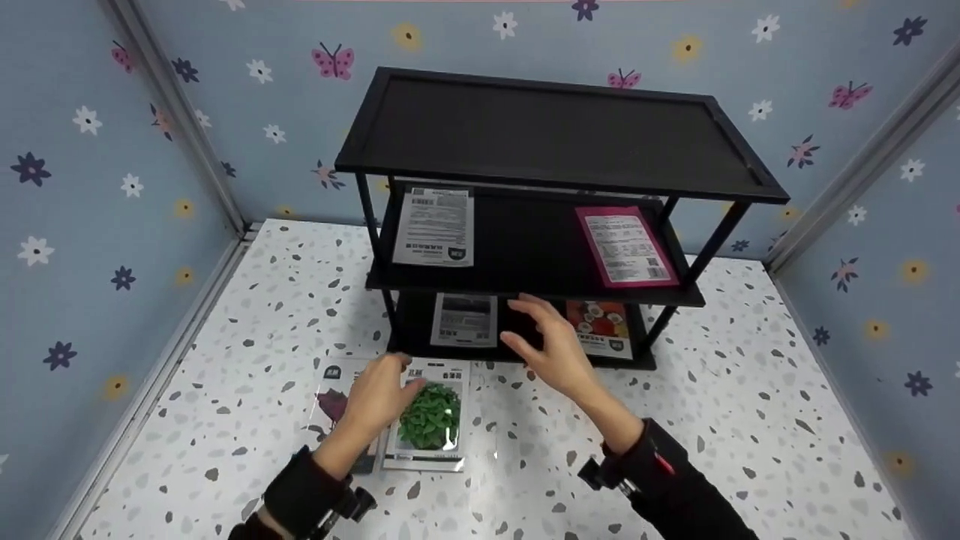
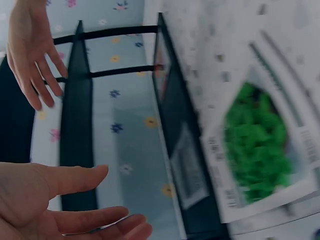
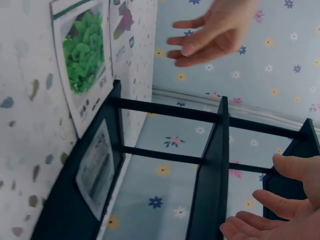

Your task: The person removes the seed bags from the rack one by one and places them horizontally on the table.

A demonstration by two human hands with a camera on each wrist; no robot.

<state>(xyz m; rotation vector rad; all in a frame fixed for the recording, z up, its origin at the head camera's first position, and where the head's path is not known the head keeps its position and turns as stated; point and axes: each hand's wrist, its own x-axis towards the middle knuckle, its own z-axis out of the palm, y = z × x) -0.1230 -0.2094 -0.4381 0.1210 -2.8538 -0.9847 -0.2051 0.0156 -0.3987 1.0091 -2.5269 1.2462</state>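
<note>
My left hand [image 1: 379,397], fingers relaxed and holding nothing, is above two seed packets lying on the floor. One is a packet with a green leafy plant [image 1: 433,420]; beside it lies a packet with a purple plant [image 1: 331,405], partly hidden by the hand and forearm. My right hand [image 1: 559,352] hovers in front of the black shelf's bottom tier, thumb and fingers apart, nothing between them. Behind it on that tier lie a grey-and-white packet [image 1: 465,322] and a packet with a red and orange picture [image 1: 600,319], the latter partly covered by the hand in the head view.
A black three-tier shelf [image 1: 547,127] stands near the flowered back wall. Its middle tier bears a white printed packet [image 1: 435,229] at left and a pink-edged packet [image 1: 630,247] at right. The floor [image 1: 247,360] is white and speckled, with patterned walls on both sides.
</note>
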